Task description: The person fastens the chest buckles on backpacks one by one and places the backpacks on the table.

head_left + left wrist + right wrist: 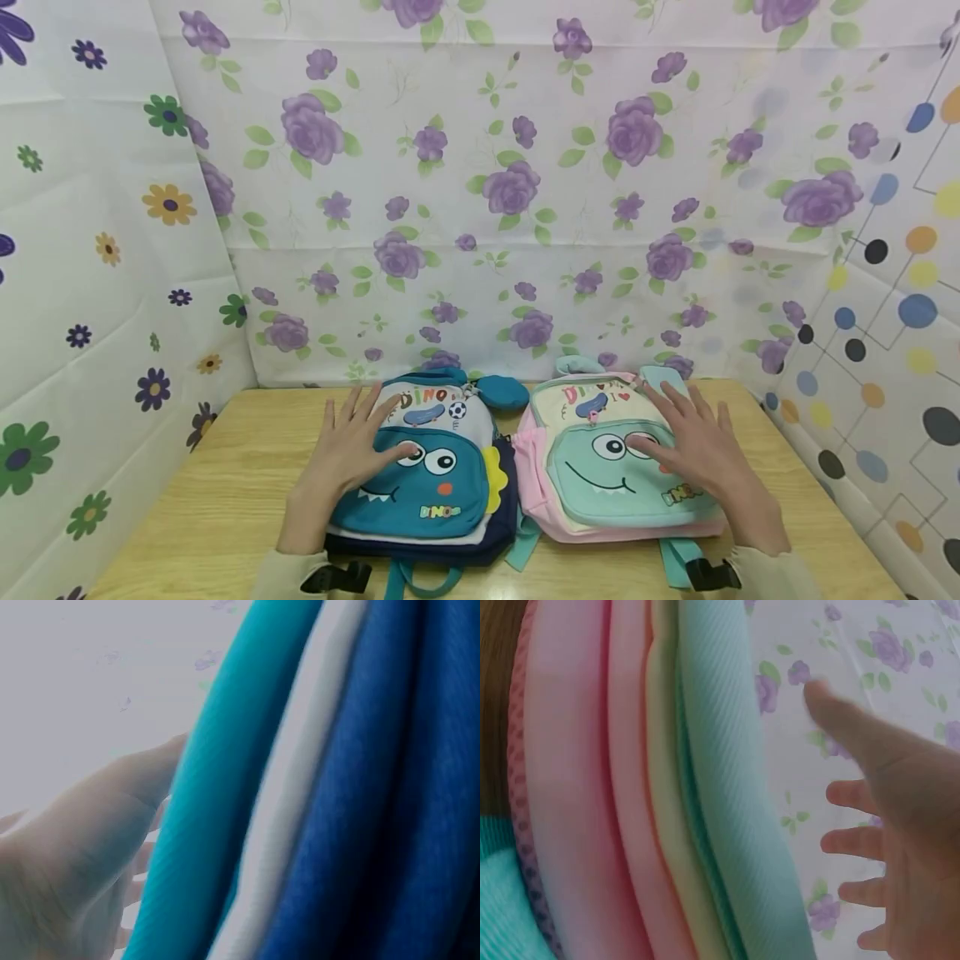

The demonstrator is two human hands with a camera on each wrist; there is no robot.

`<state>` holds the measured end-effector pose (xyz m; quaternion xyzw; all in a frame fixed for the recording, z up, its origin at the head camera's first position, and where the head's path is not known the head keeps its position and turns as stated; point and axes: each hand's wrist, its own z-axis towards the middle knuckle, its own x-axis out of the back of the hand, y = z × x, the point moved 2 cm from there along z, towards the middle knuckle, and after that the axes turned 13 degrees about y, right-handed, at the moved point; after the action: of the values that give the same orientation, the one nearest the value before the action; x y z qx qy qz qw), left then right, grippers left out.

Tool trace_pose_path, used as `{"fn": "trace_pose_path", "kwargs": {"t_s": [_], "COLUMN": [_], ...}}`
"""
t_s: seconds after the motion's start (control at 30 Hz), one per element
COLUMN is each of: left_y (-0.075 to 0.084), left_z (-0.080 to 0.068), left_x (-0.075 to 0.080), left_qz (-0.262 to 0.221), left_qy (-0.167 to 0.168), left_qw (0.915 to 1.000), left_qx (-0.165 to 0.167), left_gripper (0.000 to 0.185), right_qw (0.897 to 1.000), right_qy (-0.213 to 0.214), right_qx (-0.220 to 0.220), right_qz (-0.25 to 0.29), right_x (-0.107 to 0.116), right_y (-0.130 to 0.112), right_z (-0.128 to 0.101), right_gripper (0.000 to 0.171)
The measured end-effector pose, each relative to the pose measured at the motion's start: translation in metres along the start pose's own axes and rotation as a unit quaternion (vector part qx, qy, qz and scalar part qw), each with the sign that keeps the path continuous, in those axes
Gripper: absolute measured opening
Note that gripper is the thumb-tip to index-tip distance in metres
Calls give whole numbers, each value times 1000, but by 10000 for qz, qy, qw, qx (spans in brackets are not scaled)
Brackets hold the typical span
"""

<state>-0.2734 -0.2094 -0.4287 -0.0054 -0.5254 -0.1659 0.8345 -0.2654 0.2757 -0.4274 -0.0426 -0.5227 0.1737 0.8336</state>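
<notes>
Two children's backpacks lie side by side on a wooden table. The left one is a blue dinosaur backpack (420, 475) with a white upper panel, navy sides and a yellow frill. On the right is a pink and mint dinosaur backpack (600, 475) with a cream upper panel. My left hand (348, 450) is spread over the blue backpack's left side, fingers straight. Over the right side of the pink backpack, my right hand (701, 446) is spread likewise. In the right wrist view, a gap shows between the right hand (907, 817) and the mint pocket (727, 780).
A blue round pouch (502, 392) hangs at the blue backpack's upper right. Straps (427, 579) reach toward the table's front edge. Bare wood table (232, 475) shows to the left. Flowered cloth (465, 192) stands behind, with patterned cloths at both sides.
</notes>
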Motion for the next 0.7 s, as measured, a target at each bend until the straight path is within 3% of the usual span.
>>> {"fn": "trace_pose_path", "kwargs": {"t_s": [0.3,0.7], "left_y": [-5,-17], "left_z": [3,1], "left_x": [5,14], "left_qz": [-267,-718], "left_qy": [329,296], "left_qw": [9988,9969], "left_qx": [-247,146], "left_gripper": [56,38], "right_qw": [9934,9884], "right_qy": [896,1022], "right_qx": [545,750], "right_qz": [461,842], "right_x": [3,-5], "right_y": [-9,-37], "right_z": [3,5], "right_gripper": [47,32]}}
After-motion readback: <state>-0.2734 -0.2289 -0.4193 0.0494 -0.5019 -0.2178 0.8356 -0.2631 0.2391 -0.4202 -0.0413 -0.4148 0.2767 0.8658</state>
